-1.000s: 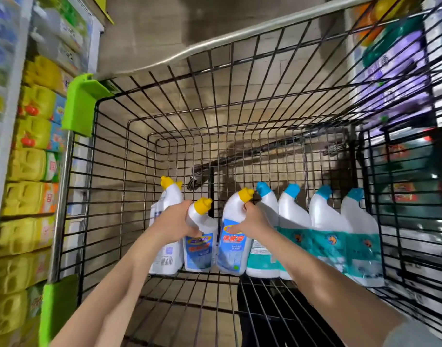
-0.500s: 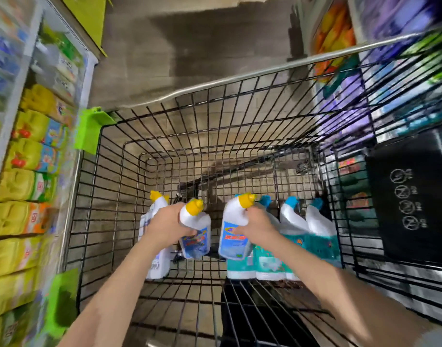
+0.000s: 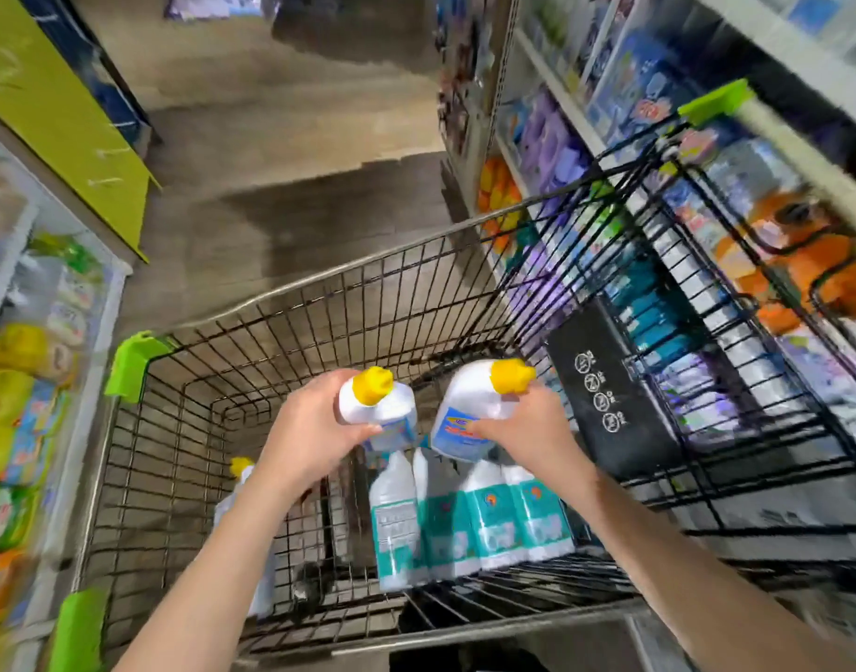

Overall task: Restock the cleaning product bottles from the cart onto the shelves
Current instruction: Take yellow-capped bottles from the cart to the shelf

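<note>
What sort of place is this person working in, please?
Most likely a shop aisle: packed product shelves line both sides, and a black wire shopping cart between them holds white plastic bottles with teal labels.

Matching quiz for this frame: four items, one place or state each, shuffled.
1. left hand
2. teal-label bottles
3. green corner bumper
4. black placard

A. on the cart's right side
B. gripping a yellow-cap bottle
C. standing in a row on the cart floor
D. on a cart rim corner

Pairs: 1-B, 2-C, 3-D, 4-A
</note>
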